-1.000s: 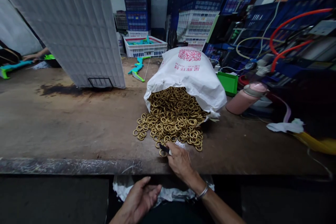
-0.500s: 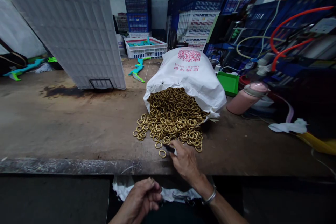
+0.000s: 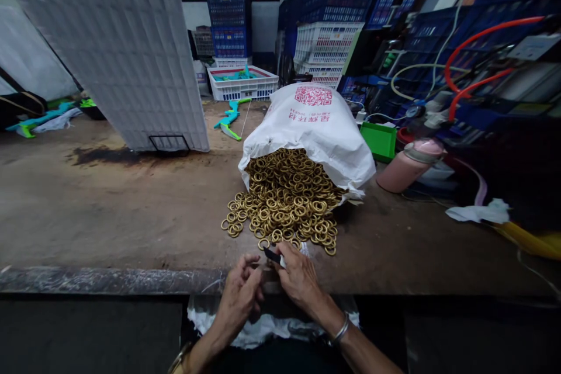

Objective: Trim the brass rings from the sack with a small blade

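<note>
Many gold-coloured rings [image 3: 284, 204] spill out of the mouth of a white sack [image 3: 313, 120] onto the brown table. My right hand [image 3: 300, 280] is at the near edge of this pile, its fingers closed around a small black-tipped tool [image 3: 272, 255] with a pale part near the thumb; its exact kind does not show. Facing it from the left, over the table's front edge, my left hand [image 3: 241, 291] has loosely bent fingers held apart, and nothing shows in them. One loose ring [image 3: 263, 244] lies just beyond the tool's tip.
A tall ribbed whitish panel [image 3: 144, 70] stands at the left. Behind are a blue-green toy bow [image 3: 230, 120], a white crate [image 3: 245, 89] and stacked blue crates [image 3: 228, 17]. To the right are a green tray [image 3: 377, 140], a pink bottle [image 3: 409, 166] and red hoses [image 3: 453, 70].
My left hand has risen and come forward to the table edge, near my right hand. My right hand has drawn slightly back and left with the tool. The nearest loose ring no longer shows clearly.
</note>
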A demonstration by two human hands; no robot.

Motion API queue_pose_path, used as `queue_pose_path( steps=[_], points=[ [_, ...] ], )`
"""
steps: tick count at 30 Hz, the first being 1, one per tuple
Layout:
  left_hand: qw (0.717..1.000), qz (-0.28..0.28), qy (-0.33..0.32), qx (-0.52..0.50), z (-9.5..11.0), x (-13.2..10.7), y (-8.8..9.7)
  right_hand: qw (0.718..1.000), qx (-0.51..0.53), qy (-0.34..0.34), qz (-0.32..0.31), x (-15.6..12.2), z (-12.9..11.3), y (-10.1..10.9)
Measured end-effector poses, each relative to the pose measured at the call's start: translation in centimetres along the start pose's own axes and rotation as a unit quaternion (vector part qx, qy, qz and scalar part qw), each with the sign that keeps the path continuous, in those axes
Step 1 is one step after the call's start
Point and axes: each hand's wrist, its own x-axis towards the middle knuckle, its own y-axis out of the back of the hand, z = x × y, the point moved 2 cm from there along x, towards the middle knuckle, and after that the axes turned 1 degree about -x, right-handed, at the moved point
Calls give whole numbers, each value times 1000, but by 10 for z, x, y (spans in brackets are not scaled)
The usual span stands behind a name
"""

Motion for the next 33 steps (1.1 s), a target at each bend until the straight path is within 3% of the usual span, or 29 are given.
queue_pose_path(
  steps=[5, 8, 14, 18, 21, 25, 30, 33],
  points=[
    [999, -22, -15, 23, 12, 3, -16, 994, 108, 17, 6, -1, -1, 2],
    [999, -10, -25, 19, 12, 5, -17, 984, 178, -17, -15, 1, -5, 5],
    [992, -1, -109, 62, 8, 5, -15, 961, 257, -81, -65, 4, -4, 3],
    [998, -25, -53, 38, 8, 4, -16, 942, 297, -130, -91, 5, -4, 1],
    [998, -52, 18, 1, 7, 3, -15, 953, 271, -125, -52, 6, -5, 2],
    [992, -87, 56, -70, 4, 1, -15, 966, 241, -90, -39, 9, -6, 2],
    [986, -82, 40, -137, 4, 0, -13, 984, 164, -68, -27, 6, -1, 3],
    [989, -78, 20, -128, 4, 0, -11, 992, 97, -50, -63, -1, -2, 3]
  ],
)
